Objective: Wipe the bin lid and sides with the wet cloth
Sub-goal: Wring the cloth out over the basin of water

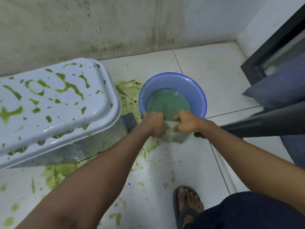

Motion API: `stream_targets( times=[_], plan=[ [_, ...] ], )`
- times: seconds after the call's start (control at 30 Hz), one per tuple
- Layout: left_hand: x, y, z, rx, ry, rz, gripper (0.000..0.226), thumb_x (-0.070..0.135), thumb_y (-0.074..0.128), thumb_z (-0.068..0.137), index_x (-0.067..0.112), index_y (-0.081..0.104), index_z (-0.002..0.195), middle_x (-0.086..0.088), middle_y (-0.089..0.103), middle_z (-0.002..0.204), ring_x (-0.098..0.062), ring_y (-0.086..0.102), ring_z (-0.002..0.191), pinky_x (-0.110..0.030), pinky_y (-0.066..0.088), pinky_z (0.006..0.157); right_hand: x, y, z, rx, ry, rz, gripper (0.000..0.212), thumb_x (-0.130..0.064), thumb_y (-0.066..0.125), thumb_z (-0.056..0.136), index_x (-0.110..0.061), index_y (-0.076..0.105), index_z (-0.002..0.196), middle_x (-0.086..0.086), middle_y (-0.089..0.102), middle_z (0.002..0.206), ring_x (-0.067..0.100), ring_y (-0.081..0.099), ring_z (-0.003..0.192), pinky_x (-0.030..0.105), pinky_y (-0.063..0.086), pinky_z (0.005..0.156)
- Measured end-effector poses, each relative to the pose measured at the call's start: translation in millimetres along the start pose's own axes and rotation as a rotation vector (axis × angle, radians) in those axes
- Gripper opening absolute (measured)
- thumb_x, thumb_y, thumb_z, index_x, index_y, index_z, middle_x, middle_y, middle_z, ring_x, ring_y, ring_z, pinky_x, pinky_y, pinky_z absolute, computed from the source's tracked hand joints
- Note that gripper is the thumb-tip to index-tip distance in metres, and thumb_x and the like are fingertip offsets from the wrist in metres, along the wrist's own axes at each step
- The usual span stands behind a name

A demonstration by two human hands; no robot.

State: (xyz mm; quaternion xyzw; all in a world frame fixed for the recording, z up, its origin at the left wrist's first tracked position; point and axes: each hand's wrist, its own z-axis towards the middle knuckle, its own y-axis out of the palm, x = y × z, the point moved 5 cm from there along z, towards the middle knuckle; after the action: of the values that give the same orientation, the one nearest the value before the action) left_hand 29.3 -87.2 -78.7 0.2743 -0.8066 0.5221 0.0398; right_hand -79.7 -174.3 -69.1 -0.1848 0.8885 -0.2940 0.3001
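Note:
A pedal bin stands at the left, its white lid [54, 103] streaked with green slime and its metal side [79, 151] smeared too. Right of it sits a blue basin [196, 90] holding greenish water. At the basin's near rim, my left hand [153, 123] and my right hand [186, 121] both grip a wet greyish cloth [173, 135]. The cloth is bunched between them and hangs down over the floor. Part of the cloth is hidden inside my fists.
Green slime [57, 174] is spread on the white tiled floor around the bin and basin. The bin's black pedal [130, 120] points toward my left hand. A dark pole [257, 124] and a dark door frame [264, 55] are on the right. My sandalled foot [186, 205] is near.

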Motion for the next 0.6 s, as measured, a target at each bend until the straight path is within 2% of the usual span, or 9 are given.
stream_targets(
  times=[0.07, 0.13, 0.2, 0.27, 0.33, 0.43, 0.5, 0.6],
  plan=[
    [6, -7, -9, 0.008, 0.024, -0.072, 0.019, 0.023, 0.062, 0.083, 0.011, 0.070, 0.095, -0.013, 0.070, 0.098, -0.036, 0.061, 0.101, -0.040, 0.043, 0.084, -7, -8, -12, -0.014, -0.017, -0.007, 0.011, -0.010, 0.076, 0.079, -0.017, 0.067, 0.078, 0.001, 0.061, 0.074, 0.019, 0.052, 0.070, 0.022, 0.040, 0.055],
    [13, -18, -26, 0.036, 0.060, -0.161, 0.013, 0.018, 0.062, 0.078, 0.009, 0.067, 0.086, -0.015, 0.068, 0.090, -0.038, 0.061, 0.091, -0.035, 0.042, 0.069, -15, -16, -28, -0.023, -0.039, -0.016, 0.012, -0.009, 0.077, 0.078, -0.015, 0.073, 0.088, 0.004, 0.068, 0.082, 0.019, 0.056, 0.073, 0.022, 0.046, 0.060],
    [18, -33, -47, 0.088, 0.093, -0.253, 0.004, 0.016, 0.060, 0.072, 0.014, 0.057, 0.073, -0.010, 0.061, 0.076, -0.039, 0.060, 0.082, -0.033, 0.038, 0.061, -24, -28, -45, -0.016, -0.063, 0.011, 0.021, -0.012, 0.083, 0.075, -0.018, 0.073, 0.092, 0.007, 0.073, 0.091, 0.023, 0.063, 0.077, 0.029, 0.053, 0.070],
    [22, -54, -72, 0.176, 0.131, -0.338, 0.013, 0.014, 0.056, 0.069, 0.018, 0.044, 0.067, -0.003, 0.052, 0.066, -0.037, 0.055, 0.072, -0.033, 0.033, 0.055, -36, -44, -63, -0.015, -0.087, 0.029, 0.030, -0.016, 0.089, 0.070, -0.025, 0.068, 0.089, 0.010, 0.073, 0.090, 0.023, 0.063, 0.074, 0.032, 0.054, 0.071],
    [25, -79, -101, 0.279, 0.163, -0.384, 0.013, 0.014, 0.054, 0.068, 0.019, 0.042, 0.068, 0.001, 0.049, 0.063, -0.031, 0.048, 0.066, -0.035, 0.032, 0.053, -56, -67, -84, 0.001, -0.123, 0.025, 0.037, -0.019, 0.094, 0.065, -0.027, 0.067, 0.089, 0.009, 0.071, 0.090, 0.017, 0.060, 0.073, 0.033, 0.054, 0.073],
    [26, -115, -144, 0.406, 0.148, -0.406, 0.018, 0.012, 0.069, 0.072, 0.016, 0.054, 0.081, -0.001, 0.059, 0.073, -0.027, 0.054, 0.072, -0.042, 0.047, 0.062, -97, -104, -125, 0.075, -0.231, 0.024, 0.038, -0.015, 0.094, 0.063, -0.027, 0.074, 0.092, -0.001, 0.069, 0.084, 0.011, 0.061, 0.073, 0.031, 0.054, 0.074],
    [22, -140, -176, 0.495, 0.130, -0.451, 0.023, 0.017, 0.078, 0.075, 0.018, 0.060, 0.089, 0.003, 0.063, 0.079, -0.022, 0.058, 0.077, -0.034, 0.046, 0.067, -128, -122, -153, 0.070, -0.313, 0.065, 0.033, -0.008, 0.091, 0.067, -0.025, 0.077, 0.091, 0.000, 0.075, 0.083, 0.013, 0.068, 0.075, 0.029, 0.057, 0.070],
    [14, -177, -221, 0.561, 0.121, -0.484, 0.020, 0.026, 0.082, 0.079, 0.021, 0.065, 0.089, 0.007, 0.066, 0.079, -0.013, 0.062, 0.074, -0.027, 0.045, 0.064, -173, -135, -184, 0.013, -0.439, 0.072, 0.029, -0.005, 0.086, 0.074, -0.019, 0.078, 0.098, 0.003, 0.078, 0.089, 0.020, 0.073, 0.086, 0.036, 0.060, 0.077]
  ],
)
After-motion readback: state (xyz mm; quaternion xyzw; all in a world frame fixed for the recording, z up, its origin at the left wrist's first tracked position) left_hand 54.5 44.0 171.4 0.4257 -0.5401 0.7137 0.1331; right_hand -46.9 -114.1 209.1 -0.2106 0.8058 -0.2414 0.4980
